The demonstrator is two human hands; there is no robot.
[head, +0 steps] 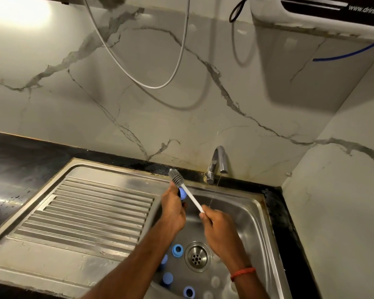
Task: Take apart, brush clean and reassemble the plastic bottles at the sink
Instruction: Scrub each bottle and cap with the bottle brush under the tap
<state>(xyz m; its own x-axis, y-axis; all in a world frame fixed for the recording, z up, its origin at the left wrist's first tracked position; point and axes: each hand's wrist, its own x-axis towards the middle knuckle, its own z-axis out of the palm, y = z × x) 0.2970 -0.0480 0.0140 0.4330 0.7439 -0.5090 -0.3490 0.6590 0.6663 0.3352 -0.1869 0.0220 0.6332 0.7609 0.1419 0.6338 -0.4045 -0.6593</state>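
The person's left hand [173, 206] curls around a small rounded light-blue plastic bottle part [183, 194] and holds it over the far left of the stainless-steel sink [249, 214]. The right hand [216, 225] pinches the low end of a bottle brush with a white handle and grey bristles [187, 192]. Its bristle head sticks up past the left fingers. Whether the handle runs through the blue part or only beside it cannot be told.

The main risk is probably grip. The part is small and likely wet, so a hard brush stroke could twist it free and drop it into the basin. The right hand holds the very tip of the handle, which gives weak control, so the head may skid off.

A thin stream falls from the chrome tap [217, 162] well to the right of the part, so it may not get rinsed. A loose blue plastic ring [177, 250] lies just beside the round steel drain [197, 256], and water could push it over the drain's opening.
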